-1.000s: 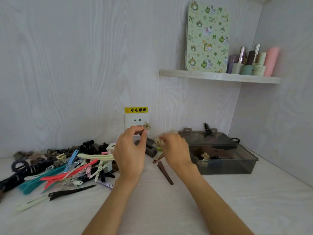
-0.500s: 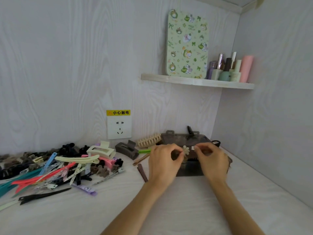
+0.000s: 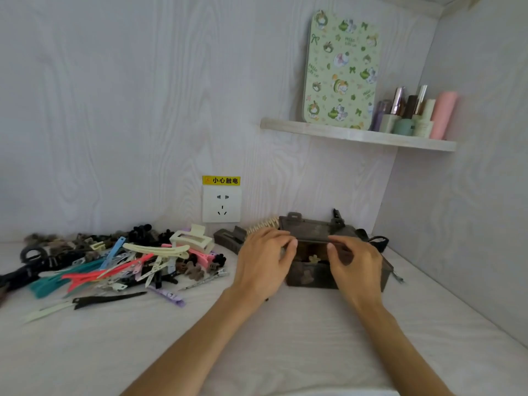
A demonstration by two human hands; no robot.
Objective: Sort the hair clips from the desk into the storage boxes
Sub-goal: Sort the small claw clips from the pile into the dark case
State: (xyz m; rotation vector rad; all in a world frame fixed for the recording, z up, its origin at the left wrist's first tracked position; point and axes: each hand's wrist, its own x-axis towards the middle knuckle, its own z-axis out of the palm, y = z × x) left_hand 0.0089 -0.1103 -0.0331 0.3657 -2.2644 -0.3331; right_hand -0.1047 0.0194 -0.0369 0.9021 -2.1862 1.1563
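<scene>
Head view shows us both hands over the smoky storage box (image 3: 314, 277), left hand (image 3: 261, 264) and right hand (image 3: 355, 265) with fingers loosely curled and seemingly empty, while the clip pile (image 3: 128, 261) lies leftward, nearer our left hand.

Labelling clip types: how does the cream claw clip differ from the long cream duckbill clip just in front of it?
The cream claw clip is short, blocky and boxy with a rectangular cut-out; the long cream duckbill clip is thin, flat and tapered. The claw clip stands up at the back of the pile, while the duckbill clip lies flat across other clips. Both are cream and neither is in the storage box.
</scene>
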